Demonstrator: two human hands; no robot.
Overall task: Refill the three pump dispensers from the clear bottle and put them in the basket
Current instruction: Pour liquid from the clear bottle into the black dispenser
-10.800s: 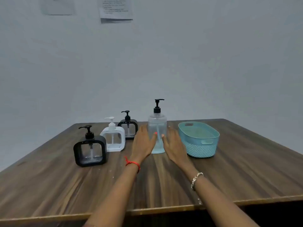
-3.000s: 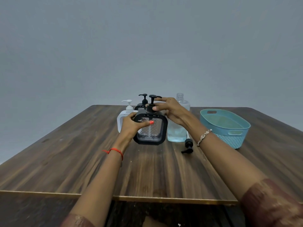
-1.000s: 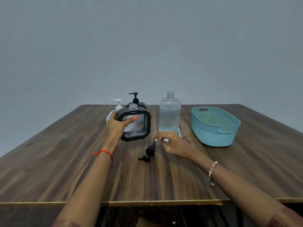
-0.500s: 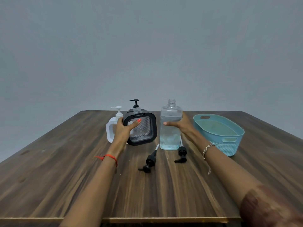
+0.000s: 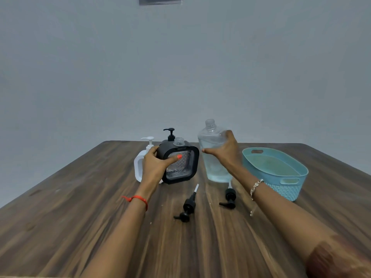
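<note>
My left hand (image 5: 155,165) grips a black square dispenser (image 5: 180,163) with its pump off and its clear neck open, tilted slightly on the table. My right hand (image 5: 225,152) is wrapped round the clear bottle (image 5: 212,157), uncapped, partly filled with pale liquid and leaning left. Two black pump heads lie on the table: one (image 5: 187,206) in front of the dispenser, another (image 5: 228,197) below the bottle. A white dispenser (image 5: 140,163) and a second black dispenser (image 5: 170,134) stand behind my left hand, mostly hidden. The teal basket (image 5: 277,171) sits to the right.
The dark wooden table (image 5: 80,207) stretches wide on the left and in front. A grey wall rises behind it, with a paper (image 5: 160,0) stuck near the top. My right forearm crosses in front of the basket's near left corner.
My right hand has tightened on the clear bottle and tipped it leftward, lifting it a little. My left hand still holds the black dispenser. The camera has tilted down slightly.
</note>
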